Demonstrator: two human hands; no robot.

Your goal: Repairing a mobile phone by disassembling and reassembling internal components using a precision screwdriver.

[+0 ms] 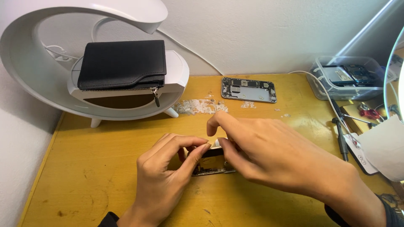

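Dead centre of the yellow wooden desk point(105, 168) sits a small dark phone part point(212, 164), metal-edged and lying flat, mostly hidden under both hands. Only its near rim and a dark, glossy patch show; what kind of part it is, hard to say.

The left hand point(168, 176) comes in from seven o'clock, fingers curled, thumb and forefinger closed onto the part's left end, which looks like a steadying grip that keeps it from sliding. The right hand point(269, 157) reaches across from four o'clock, forefinger arched high, thumb and middle finger nipped together on a tiny white bit point(217, 143) at the part's top edge. That's a fine pinch, fingertips only, the kind suited to something small and delicate.

Moving outward: at twelve o'clock, scraps of torn whitish residue point(201, 106) litter the wood, and just beyond lies an opened phone housing point(249, 89), insides up. At ten o'clock a white curved lamp stand point(50, 54) carries a black zip wallet point(122, 64). Over at two o'clock, a clear plastic box point(347, 77) holds more phone pieces; at three o'clock a black screwdriver point(341, 136) rests within easy reach.
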